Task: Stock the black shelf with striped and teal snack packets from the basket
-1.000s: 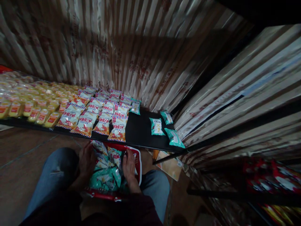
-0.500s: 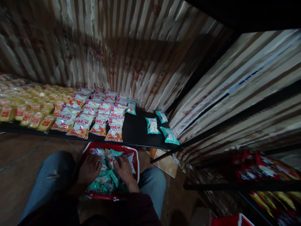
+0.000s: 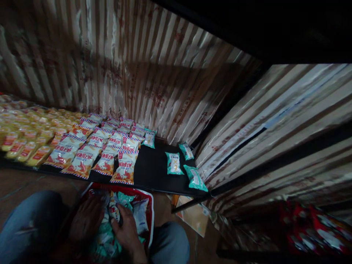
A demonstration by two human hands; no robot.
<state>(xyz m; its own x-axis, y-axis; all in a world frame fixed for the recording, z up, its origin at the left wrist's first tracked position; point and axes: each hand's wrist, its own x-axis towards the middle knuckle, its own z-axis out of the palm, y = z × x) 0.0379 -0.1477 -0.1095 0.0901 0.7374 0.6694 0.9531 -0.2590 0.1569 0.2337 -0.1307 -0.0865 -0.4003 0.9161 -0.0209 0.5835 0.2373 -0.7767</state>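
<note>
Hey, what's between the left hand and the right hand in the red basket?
In the head view, a mostly white packet and some teal packets lie between the left hand and right hand in the red basket.

Shadow and blur hide whether the left hand (image 3: 86,218) has anything in its grip; the near side of the basket (image 3: 150,211) is lost in darkness. The shelf (image 3: 151,167) is cut off at its left end, and fine print on the teal packets (image 3: 174,164) near its right edge is unreadable.
</note>
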